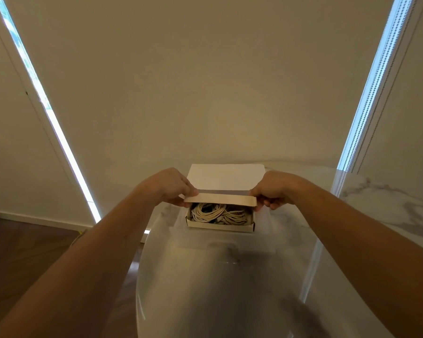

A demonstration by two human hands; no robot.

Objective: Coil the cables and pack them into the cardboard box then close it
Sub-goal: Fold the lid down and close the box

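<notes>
The cardboard box point(220, 226) sits on a pale marble-patterned table point(388, 203), a little below the middle of the view and toward twelve o'clock from the person; inside it lie the cables point(220, 214), cream-coloured and already coiled into loops that fill the tray from its nine o'clock wall to its three o'clock wall; the lid point(226, 176) stands up from the far edge at twelve o'clock, and its front tuck flap point(220, 198) is folded toward the person, hanging over the far half of the tray. The left hand point(174, 186) pinches the flap's nine o'clock corner, fingers curled round the card; the right hand point(272, 190) pinches the three o'clock corner in the same way, so both hands are closed on the lid and neither is free to steady the tray. Packing looks done and closing is in hand; the risks lie in the last stretch: the coils appear to rise near the rim, so a loop could spring up and be trapped under the flap, which would leave the lid bulging or kink a cable; if one corner drops ahead of the other, the flap may land outside the six o'clock wall instead of tucking behind it; and pressing down on an unheld tray could slide it across the smooth tabletop.
</notes>
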